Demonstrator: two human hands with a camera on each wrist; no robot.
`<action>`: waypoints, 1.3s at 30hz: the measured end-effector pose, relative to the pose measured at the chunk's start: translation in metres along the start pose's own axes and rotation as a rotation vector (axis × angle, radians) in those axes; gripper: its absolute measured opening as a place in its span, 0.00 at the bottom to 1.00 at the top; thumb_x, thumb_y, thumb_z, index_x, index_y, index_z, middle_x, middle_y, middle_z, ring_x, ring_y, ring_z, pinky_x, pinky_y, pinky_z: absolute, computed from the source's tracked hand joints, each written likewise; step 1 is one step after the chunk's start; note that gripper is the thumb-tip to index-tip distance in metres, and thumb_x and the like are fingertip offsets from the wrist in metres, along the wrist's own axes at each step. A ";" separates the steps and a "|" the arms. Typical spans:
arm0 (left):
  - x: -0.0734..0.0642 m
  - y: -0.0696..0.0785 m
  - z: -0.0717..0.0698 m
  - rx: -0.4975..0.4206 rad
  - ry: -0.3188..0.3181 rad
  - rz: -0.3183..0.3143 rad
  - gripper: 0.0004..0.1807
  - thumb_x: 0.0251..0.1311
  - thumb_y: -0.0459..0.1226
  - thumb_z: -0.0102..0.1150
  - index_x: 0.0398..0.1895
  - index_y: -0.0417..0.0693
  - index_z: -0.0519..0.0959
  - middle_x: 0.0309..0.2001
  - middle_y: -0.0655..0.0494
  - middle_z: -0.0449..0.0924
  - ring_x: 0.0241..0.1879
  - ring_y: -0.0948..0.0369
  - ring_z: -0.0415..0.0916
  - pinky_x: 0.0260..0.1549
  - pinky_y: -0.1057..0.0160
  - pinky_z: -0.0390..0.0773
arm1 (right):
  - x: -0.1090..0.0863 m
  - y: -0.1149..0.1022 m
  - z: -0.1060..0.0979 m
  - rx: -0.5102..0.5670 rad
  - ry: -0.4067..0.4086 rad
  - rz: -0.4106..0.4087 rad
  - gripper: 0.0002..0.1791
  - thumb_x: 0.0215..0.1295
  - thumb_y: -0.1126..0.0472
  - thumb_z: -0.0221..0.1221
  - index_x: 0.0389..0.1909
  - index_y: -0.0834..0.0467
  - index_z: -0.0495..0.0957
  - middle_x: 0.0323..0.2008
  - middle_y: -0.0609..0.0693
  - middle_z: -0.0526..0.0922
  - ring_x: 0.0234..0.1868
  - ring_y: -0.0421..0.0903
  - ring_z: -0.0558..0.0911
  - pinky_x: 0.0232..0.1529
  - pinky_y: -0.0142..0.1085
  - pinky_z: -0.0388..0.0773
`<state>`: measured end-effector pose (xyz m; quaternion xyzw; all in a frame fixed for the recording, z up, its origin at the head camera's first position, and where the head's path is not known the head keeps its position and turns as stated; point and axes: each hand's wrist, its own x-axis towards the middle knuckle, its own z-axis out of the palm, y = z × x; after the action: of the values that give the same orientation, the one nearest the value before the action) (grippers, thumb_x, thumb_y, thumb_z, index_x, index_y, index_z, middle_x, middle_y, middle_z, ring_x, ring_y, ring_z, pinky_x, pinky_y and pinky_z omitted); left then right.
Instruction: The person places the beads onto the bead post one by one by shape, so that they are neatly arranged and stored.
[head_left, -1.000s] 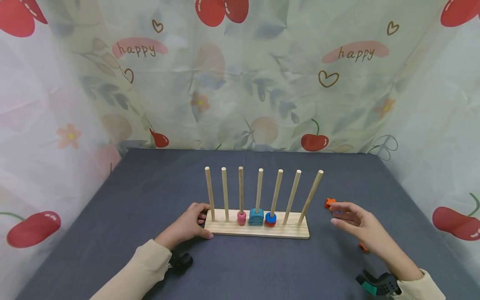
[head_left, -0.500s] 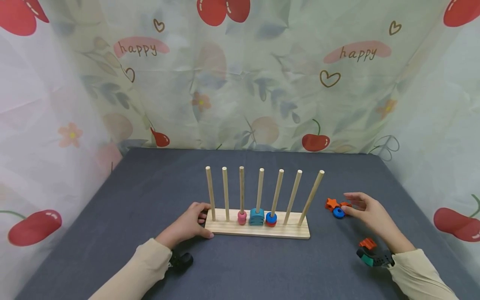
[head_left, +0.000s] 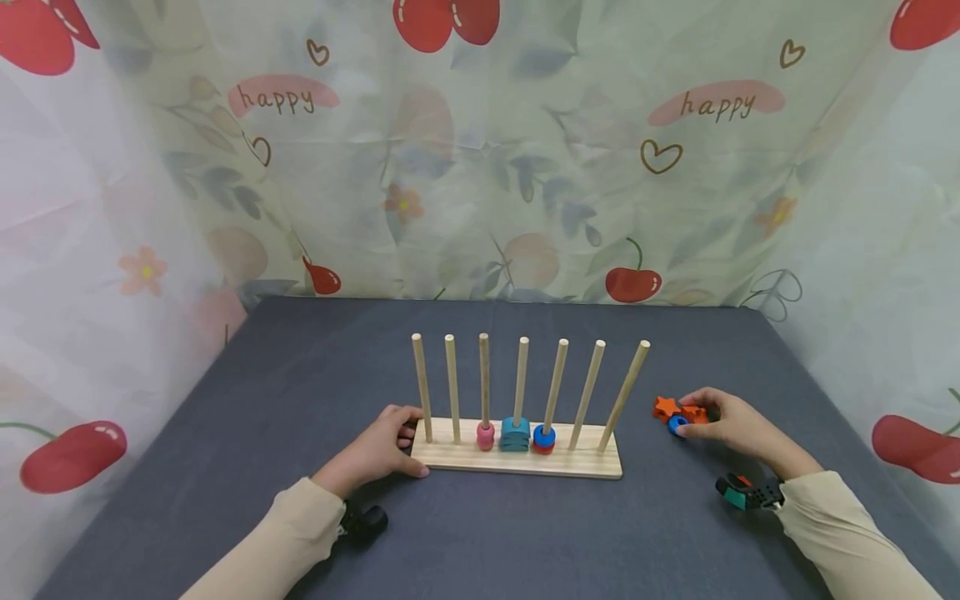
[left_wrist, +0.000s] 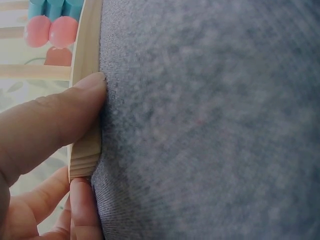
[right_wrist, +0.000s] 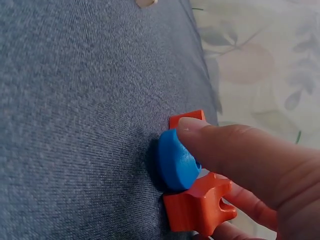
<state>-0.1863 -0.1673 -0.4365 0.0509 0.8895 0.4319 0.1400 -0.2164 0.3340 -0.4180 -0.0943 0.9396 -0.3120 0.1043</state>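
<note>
My left hand (head_left: 382, 443) grips the left end of a wooden peg board (head_left: 450, 456), thumb on its front edge and fingers behind. Upright pegs on it carry pink beads (head_left: 485, 437), teal arched pieces (head_left: 514, 435) and a blue bead over a red one (head_left: 543, 438). Right of the board, my right hand (head_left: 731, 425) pinches a loose blue bead (right_wrist: 175, 162), thumb over its near side and fingers curled behind. Orange star-shaped beads (head_left: 665, 407) lie right against it; one (right_wrist: 202, 202) sits between the blue bead and my fingers in the right wrist view.
Another orange piece (head_left: 743, 480) lies nearer me, mostly hidden behind the black right wrist camera (head_left: 753, 493). The left wrist camera (head_left: 366, 523) hangs just in front of the board. A dark cloth (head_left: 480, 542) covers the table; patterned curtains (head_left: 480, 167) enclose it.
My right hand drew back to the right, uncovering the blue bead and orange stars, then its thumb and fingers closed in around the bead. The left hand stayed on the board.
</note>
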 end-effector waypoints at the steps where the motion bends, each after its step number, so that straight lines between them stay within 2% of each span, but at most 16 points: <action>1: 0.000 0.000 0.000 0.001 0.001 -0.001 0.44 0.37 0.30 0.79 0.63 0.39 0.69 0.56 0.46 0.64 0.51 0.55 0.70 0.54 0.53 0.75 | 0.001 0.000 0.000 -0.008 0.000 -0.002 0.30 0.58 0.51 0.68 0.54 0.66 0.73 0.52 0.65 0.76 0.47 0.54 0.75 0.45 0.44 0.74; 6: 0.000 0.000 0.000 0.005 0.003 -0.003 0.44 0.38 0.30 0.79 0.63 0.39 0.69 0.56 0.46 0.64 0.51 0.55 0.70 0.55 0.53 0.75 | 0.006 0.002 0.000 -0.039 -0.017 -0.026 0.25 0.55 0.52 0.70 0.46 0.65 0.76 0.47 0.63 0.76 0.42 0.51 0.72 0.40 0.39 0.72; 10: -0.001 0.001 0.000 0.009 0.003 -0.008 0.44 0.38 0.30 0.79 0.63 0.40 0.69 0.56 0.46 0.65 0.51 0.54 0.70 0.55 0.53 0.75 | 0.007 0.002 0.000 -0.058 -0.028 -0.046 0.21 0.54 0.52 0.70 0.40 0.63 0.77 0.47 0.63 0.74 0.42 0.51 0.70 0.38 0.39 0.70; 16: -0.002 0.001 0.000 0.012 0.003 -0.011 0.44 0.38 0.30 0.79 0.63 0.40 0.69 0.56 0.46 0.64 0.51 0.55 0.70 0.55 0.53 0.75 | 0.005 0.001 0.004 -0.084 -0.003 -0.023 0.19 0.54 0.50 0.70 0.36 0.60 0.78 0.52 0.69 0.70 0.48 0.59 0.71 0.44 0.48 0.73; 19: -0.001 0.000 0.000 0.012 0.003 -0.008 0.44 0.38 0.30 0.79 0.63 0.40 0.69 0.56 0.46 0.64 0.51 0.55 0.70 0.55 0.53 0.75 | 0.003 0.002 0.005 -0.094 0.007 -0.013 0.20 0.55 0.48 0.69 0.36 0.60 0.78 0.55 0.71 0.70 0.51 0.63 0.72 0.47 0.52 0.74; 25: 0.000 -0.001 0.001 0.012 0.004 -0.011 0.44 0.37 0.30 0.79 0.63 0.41 0.69 0.56 0.46 0.64 0.51 0.54 0.70 0.55 0.53 0.75 | -0.002 -0.002 0.002 -0.068 0.023 0.020 0.22 0.59 0.44 0.65 0.39 0.59 0.80 0.58 0.69 0.73 0.53 0.62 0.75 0.44 0.47 0.77; 30: 0.000 0.000 0.001 0.011 0.006 -0.011 0.44 0.37 0.30 0.79 0.64 0.40 0.69 0.56 0.46 0.65 0.52 0.54 0.70 0.55 0.53 0.75 | -0.007 -0.012 -0.004 -0.049 0.072 0.042 0.26 0.61 0.41 0.63 0.45 0.60 0.79 0.56 0.66 0.76 0.55 0.63 0.75 0.46 0.52 0.78; 35: -0.001 0.001 0.000 0.015 0.007 -0.014 0.44 0.37 0.30 0.79 0.63 0.40 0.69 0.56 0.46 0.65 0.52 0.54 0.71 0.55 0.52 0.75 | -0.011 -0.027 -0.012 0.023 0.142 0.052 0.29 0.62 0.43 0.62 0.54 0.61 0.75 0.46 0.58 0.84 0.44 0.49 0.82 0.38 0.39 0.80; 39: 0.000 0.001 0.001 0.017 0.005 -0.014 0.44 0.37 0.30 0.79 0.63 0.40 0.69 0.56 0.46 0.65 0.52 0.54 0.71 0.55 0.52 0.75 | -0.016 -0.042 -0.017 0.060 0.187 0.040 0.32 0.62 0.41 0.61 0.57 0.60 0.74 0.47 0.57 0.84 0.40 0.36 0.81 0.38 0.35 0.79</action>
<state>-0.1857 -0.1666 -0.4363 0.0447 0.8939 0.4234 0.1404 -0.2004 0.3143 -0.3773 -0.0428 0.9373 -0.3451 0.0250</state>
